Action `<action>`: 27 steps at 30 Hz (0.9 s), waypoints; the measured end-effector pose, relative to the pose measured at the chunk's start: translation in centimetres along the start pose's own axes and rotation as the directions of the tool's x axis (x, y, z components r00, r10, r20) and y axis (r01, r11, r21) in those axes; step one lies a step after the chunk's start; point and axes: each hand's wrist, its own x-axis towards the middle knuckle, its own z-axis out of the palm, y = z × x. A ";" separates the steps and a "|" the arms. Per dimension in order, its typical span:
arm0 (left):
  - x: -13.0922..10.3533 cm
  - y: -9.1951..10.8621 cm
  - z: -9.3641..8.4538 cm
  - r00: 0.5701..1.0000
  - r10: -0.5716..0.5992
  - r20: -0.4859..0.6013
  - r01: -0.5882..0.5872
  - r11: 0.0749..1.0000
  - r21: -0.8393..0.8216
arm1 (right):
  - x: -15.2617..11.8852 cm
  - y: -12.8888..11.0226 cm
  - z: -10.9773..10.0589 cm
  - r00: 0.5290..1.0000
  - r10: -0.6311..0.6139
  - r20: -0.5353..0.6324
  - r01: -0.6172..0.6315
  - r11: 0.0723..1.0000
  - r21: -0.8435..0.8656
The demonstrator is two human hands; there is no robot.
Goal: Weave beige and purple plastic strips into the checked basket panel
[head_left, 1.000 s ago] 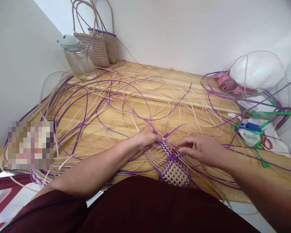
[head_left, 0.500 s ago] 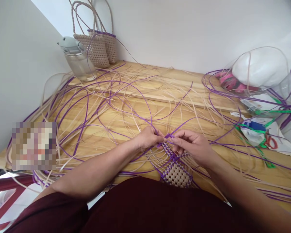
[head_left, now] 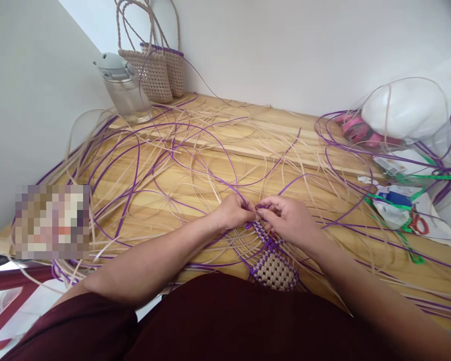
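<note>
A woven piece (head_left: 274, 271) of beige and purple strands lies near the table's front edge, close to my body. At its upper end my left hand (head_left: 238, 210) pinches a purple strand between thumb and fingers. My right hand (head_left: 285, 215) meets it from the right, its thumb and forefinger closed on a purple strand at the same spot. The fingertips of both hands nearly touch and cover the crossing of the strands. Long loose purple and beige strands fan out from the piece across the wooden table (head_left: 165, 175).
Two woven baskets (head_left: 154, 75) and a lidded clear jug (head_left: 126, 95) stand at the back left. On the right are a white bag (head_left: 406, 108), a pink bundle (head_left: 357, 130), red-handled scissors (head_left: 420, 223) and green strips. A wooden strip (head_left: 225, 148) crosses the table.
My right hand has moved left, closer to my left hand, and its fingers have drawn together. The purple strand between them shows less. The view has shifted slightly.
</note>
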 end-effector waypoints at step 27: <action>-0.7 0.6 0.5 0.999 0.011 -0.048 -0.002 0.982 0.191 | 3.5 -7.1 -11.6 0.886 -0.070 -0.458 0.053 0.997 -0.050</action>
